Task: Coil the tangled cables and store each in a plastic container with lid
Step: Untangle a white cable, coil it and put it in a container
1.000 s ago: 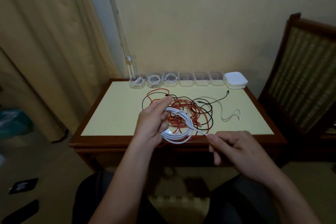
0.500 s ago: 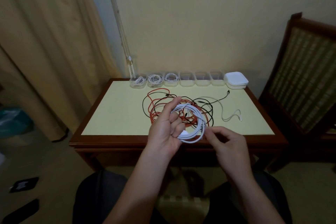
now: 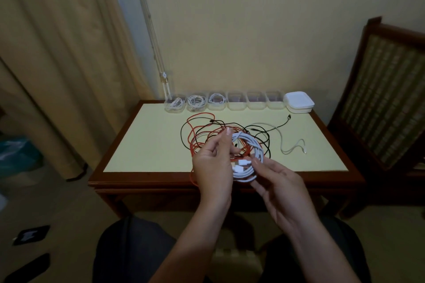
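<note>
Held: white cable coil (image 3: 249,156), wound, left hand (image 3: 213,165) curled through it, right hand (image 3: 280,186) pinching its rim, above the table (image 3: 149,140) near edge. Done: three cables in lidless containers (image 3: 196,103). Outstanding: three empty containers (image 3: 256,101), stacked lids (image 3: 299,102), red-and-black tangle (image 3: 202,131), loose white cable (image 3: 292,146).

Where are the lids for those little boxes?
In the head view, the white lids sit stacked at the table's far right corner, just right of the row of boxes, near the chair.
</note>
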`<state>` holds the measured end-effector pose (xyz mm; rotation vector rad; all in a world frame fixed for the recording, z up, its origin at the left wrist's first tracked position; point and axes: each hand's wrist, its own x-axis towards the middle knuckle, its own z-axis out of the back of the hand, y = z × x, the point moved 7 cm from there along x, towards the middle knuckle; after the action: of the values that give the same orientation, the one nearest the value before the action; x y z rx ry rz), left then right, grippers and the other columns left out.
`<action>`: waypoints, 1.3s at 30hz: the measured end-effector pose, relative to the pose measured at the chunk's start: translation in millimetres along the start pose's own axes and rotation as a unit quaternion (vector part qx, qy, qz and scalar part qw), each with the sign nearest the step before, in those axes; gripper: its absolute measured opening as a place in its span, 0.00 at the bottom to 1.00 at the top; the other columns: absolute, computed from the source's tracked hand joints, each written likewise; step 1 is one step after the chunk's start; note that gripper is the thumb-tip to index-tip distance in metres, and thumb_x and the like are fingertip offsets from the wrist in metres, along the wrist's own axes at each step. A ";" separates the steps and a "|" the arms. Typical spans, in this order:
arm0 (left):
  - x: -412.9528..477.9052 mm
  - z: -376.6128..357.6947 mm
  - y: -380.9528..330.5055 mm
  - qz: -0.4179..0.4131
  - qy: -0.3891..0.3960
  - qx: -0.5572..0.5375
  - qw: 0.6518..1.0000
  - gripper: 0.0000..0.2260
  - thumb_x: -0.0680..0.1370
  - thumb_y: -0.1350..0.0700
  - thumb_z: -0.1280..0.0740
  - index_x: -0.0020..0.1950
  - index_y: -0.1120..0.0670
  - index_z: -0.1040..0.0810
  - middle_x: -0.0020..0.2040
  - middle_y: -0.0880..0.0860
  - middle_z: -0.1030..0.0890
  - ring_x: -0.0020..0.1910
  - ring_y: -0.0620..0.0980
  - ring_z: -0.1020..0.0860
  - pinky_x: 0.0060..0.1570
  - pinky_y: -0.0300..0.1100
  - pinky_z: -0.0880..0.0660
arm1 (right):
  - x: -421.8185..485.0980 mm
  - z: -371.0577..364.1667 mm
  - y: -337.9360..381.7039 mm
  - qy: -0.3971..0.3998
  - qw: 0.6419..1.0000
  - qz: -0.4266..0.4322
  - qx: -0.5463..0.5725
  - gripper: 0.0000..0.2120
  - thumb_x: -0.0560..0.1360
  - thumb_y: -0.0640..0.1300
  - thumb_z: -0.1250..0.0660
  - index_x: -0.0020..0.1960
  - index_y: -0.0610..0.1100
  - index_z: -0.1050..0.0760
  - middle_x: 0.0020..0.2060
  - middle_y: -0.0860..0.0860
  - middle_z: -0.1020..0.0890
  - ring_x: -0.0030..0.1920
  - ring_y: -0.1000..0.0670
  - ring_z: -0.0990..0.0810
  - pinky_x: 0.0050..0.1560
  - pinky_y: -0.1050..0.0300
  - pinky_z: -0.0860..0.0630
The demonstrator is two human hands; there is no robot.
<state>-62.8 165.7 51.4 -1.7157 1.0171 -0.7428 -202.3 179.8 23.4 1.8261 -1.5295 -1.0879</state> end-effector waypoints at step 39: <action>122.6 48.8 108.7 0.128 0.099 0.295 0.942 0.24 0.78 0.32 0.38 0.51 0.52 0.17 0.43 0.48 0.14 0.40 0.46 0.17 0.45 0.46 0.21 | 98.4 55.3 -31.3 -0.063 0.980 -0.020 -0.188 0.13 0.77 0.33 0.30 0.61 0.34 0.22 0.44 0.39 0.13 0.46 0.41 0.13 0.49 0.50 0.15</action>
<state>3.1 58.6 -64.3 -0.9879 0.9980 -0.9453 -226.9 97.6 -56.4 1.5591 -1.2530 -1.4270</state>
